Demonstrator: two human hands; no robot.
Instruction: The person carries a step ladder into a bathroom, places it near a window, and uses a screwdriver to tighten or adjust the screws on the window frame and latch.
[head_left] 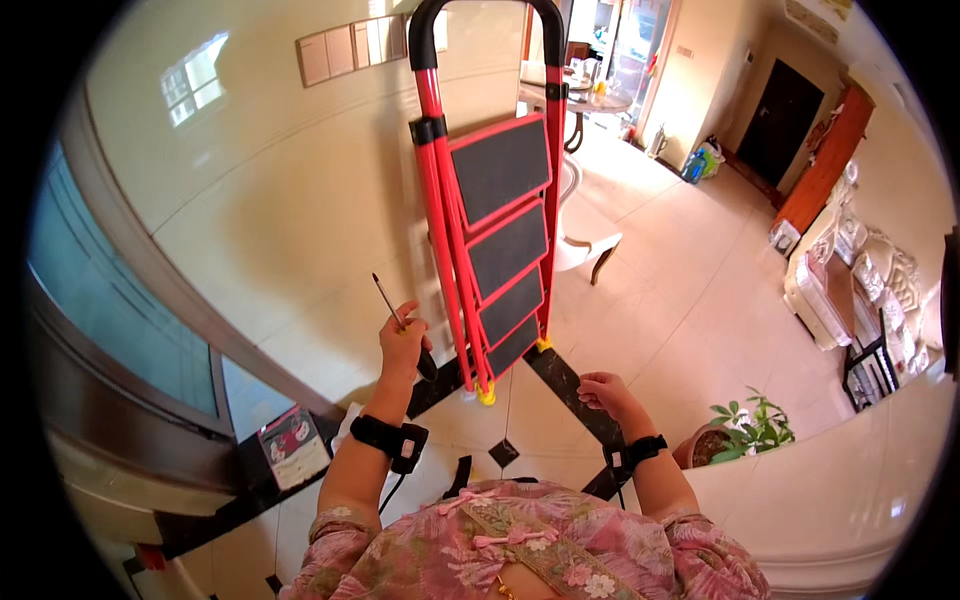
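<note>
Folded red step ladder leans upright against the cream wall, black treads facing out, yellow-capped feet on the tile floor just ahead of the person. It stands between the two raised hands and a little beyond them.

Left hand: fingers closed round the dark handle of a screwdriver, thin shaft slanting up and to the left, tip in free air in front of the wall. Hand sits just left of the ladder's left rail, near it, not touching. Black strap on the wrist.

Right hand: fingers curled loosely inward, nothing visible in the grip; whether something small is pinched there, cannot tell. It hovers over the dark inlay strip in the floor, right of the ladder's feet. Black strap on this wrist too.

Around: white plastic chair right behind the ladder, partly hidden by it. Potted green plant close to the right forearm, beside a curved white ledge. Glass pane in a dark frame at far left; a small printed carton lies on the dark sill below it, near the left elbow.

Open room: wide bare tile to the right of the ladder, running back to a round table and a dark door. White cushioned furniture lines the right edge. Left side is tight: wall, sill and ladder crowd the left hand.
</note>
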